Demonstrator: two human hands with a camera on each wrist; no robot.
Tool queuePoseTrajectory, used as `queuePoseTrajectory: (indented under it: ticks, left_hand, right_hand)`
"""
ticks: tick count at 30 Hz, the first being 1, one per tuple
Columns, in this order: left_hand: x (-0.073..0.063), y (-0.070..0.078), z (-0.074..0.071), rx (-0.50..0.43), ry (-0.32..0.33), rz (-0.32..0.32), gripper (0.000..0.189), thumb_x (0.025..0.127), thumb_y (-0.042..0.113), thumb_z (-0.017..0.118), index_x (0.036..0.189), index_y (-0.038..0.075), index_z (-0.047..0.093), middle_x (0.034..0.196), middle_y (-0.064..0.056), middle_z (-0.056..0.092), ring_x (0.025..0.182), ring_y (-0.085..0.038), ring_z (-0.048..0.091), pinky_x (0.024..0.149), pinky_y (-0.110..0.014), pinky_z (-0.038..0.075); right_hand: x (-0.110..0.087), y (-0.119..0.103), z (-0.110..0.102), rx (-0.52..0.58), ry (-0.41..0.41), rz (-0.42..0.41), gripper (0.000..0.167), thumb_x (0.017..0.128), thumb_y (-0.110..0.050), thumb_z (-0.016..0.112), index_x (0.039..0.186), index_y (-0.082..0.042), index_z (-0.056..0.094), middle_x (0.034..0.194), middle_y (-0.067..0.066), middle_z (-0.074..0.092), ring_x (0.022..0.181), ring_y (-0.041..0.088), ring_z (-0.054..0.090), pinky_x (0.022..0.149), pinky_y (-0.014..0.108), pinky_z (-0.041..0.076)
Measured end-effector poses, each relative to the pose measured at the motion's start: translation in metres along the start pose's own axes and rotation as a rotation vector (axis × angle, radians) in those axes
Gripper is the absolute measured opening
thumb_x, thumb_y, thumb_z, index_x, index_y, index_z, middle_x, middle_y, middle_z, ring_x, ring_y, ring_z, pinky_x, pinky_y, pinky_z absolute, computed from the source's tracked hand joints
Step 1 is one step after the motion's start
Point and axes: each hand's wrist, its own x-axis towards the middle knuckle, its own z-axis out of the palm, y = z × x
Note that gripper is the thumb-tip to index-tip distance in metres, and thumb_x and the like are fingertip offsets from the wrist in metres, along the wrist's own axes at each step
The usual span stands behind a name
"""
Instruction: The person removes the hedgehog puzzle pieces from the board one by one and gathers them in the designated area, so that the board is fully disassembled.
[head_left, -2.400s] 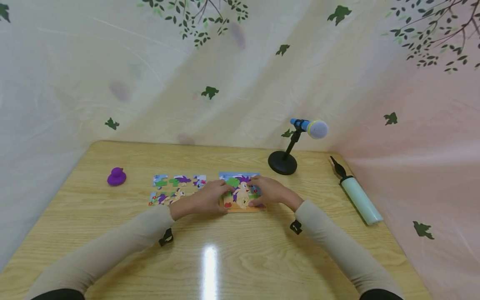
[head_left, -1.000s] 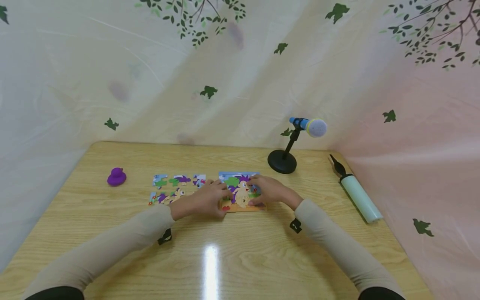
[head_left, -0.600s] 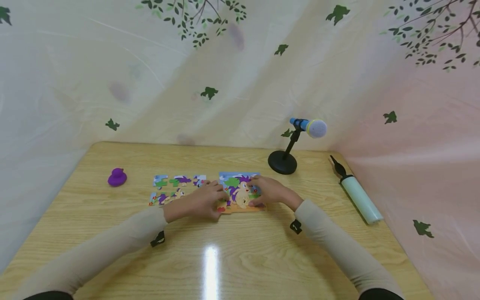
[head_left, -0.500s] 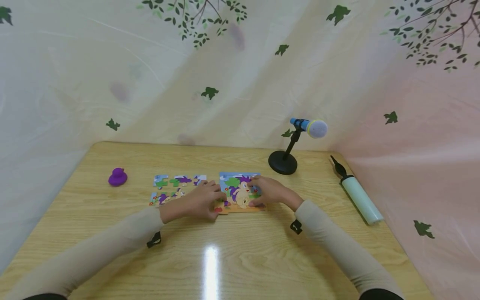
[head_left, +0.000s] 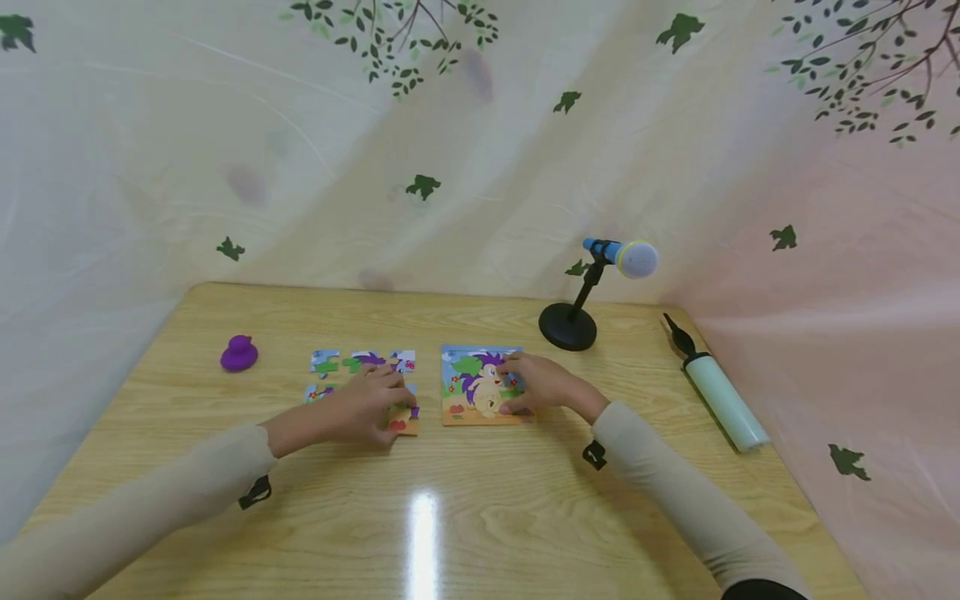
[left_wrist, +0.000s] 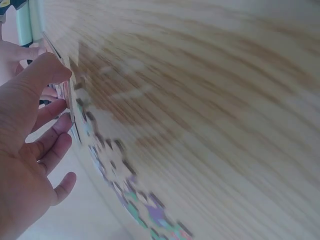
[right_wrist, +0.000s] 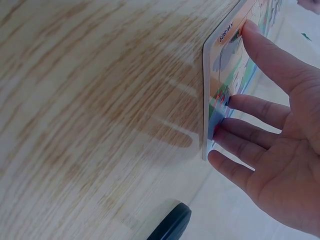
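Observation:
My left hand (head_left: 363, 407) pinches a jigsaw puzzle piece (head_left: 407, 423), orange with red and purple, just left of the puzzle board. Its thumb and forefinger meet the piece's edge in the left wrist view. The puzzle board (head_left: 456, 402) lies flat, with a purple-spined hedgehog picture. On the board's right side rests my right hand (head_left: 553, 385), its thumb and fingertips touching the surface without pinching anything. Several loose puzzle pieces (head_left: 325, 361) lie in rows left of the board, some hidden beneath my left hand.
At the back left sits a purple rubber duck (head_left: 239, 354). A toy microphone (head_left: 633, 259) on a black round-based stand (head_left: 567, 327) is behind the board. On the right lies a pale green hand pump (head_left: 723, 400). Leaf-printed cloth hangs behind the wooden table (head_left: 480, 517).
From over the board's lower left corner, my left hand has moved left with the puzzle piece, uncovering that corner. My right hand stays at the board's right side.

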Motion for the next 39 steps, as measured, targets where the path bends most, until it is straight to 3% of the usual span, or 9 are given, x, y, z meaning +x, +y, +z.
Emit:
queuePoseTrajectory:
  ticks: [7,22,39]
  left_hand:
    - [-0.026,-0.009,-0.011,0.041,0.016,0.000,0.035,0.072,0.021,0.080,0.106,0.016,0.073,0.098,0.001,0.065,0.097,-0.022,0.059,0.088,-0.057,0.050]
    - [-0.071,-0.021,-0.027,0.082,-0.069,-0.078,0.037,0.070,0.024,0.080,0.106,0.018,0.074,0.102,0.000,0.067,0.098,-0.022,0.058,0.089,-0.055,0.047]
    - [-0.091,-0.029,-0.047,0.063,-0.134,-0.097,0.044,0.064,0.024,0.084,0.106,0.020,0.073,0.107,0.000,0.070,0.100,-0.025,0.061,0.089,-0.058,0.048]
  right_hand:
    - [0.000,0.001,0.000,0.009,-0.003,-0.003,0.074,0.087,-0.044,0.079,0.144,-0.003,0.056,0.155,0.023,0.046,0.142,0.041,0.047,0.114,0.053,0.041]
    - [-0.001,0.000,0.001,0.032,-0.006,0.003,0.073,0.087,-0.044,0.078,0.145,-0.004,0.056,0.156,0.022,0.045,0.144,0.040,0.045,0.116,0.053,0.039]
    - [-0.001,-0.002,0.000,0.040,-0.014,0.009,0.072,0.088,-0.042,0.078,0.145,-0.004,0.055,0.157,0.022,0.043,0.145,0.041,0.043,0.117,0.053,0.038]
